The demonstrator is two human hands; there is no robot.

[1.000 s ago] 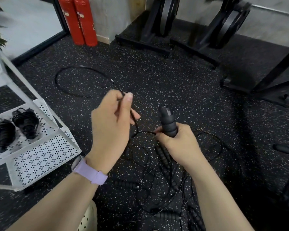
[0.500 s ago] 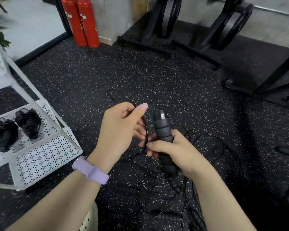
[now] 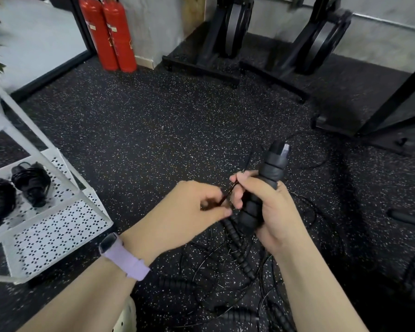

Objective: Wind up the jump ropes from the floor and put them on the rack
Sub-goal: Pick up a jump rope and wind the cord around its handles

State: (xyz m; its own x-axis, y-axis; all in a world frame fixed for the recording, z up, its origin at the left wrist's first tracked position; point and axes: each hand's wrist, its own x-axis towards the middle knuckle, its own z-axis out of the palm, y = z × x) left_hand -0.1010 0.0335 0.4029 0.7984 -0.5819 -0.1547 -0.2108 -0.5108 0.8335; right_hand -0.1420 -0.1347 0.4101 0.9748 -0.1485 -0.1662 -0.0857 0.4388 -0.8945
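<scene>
The rack point(image 3: 58, 212) stands far left, well apart from the handle point(image 3: 271, 173), with two wound ropes point(image 3: 17, 185) already on its shelf. Nearer the handle, just to its left, the left hand point(image 3: 189, 207) has its fingers curled and pinches the thin cord point(image 3: 227, 196) between thumb and fingertips. The right hand point(image 3: 268, 207) is wrapped round the handle, holding it nearly upright, and its forefinger and thumb look to trap the cord against the grip too. Below the handle a second handle point(image 3: 237, 248) hangs or lies among the loose pile point(image 3: 225, 279) of other ropes on the floor.

The likeliest trouble is tangling. The free cord runs down into that pile, so pulling more of it in could drag a neighbouring rope up with it or tighten a knot. A second risk is slack: the cord is thin and looks springy, so if the left pinch slips, the turns round the handle may loosen and spring off. The dangling handle could also swing and catch in the loops below.
</scene>
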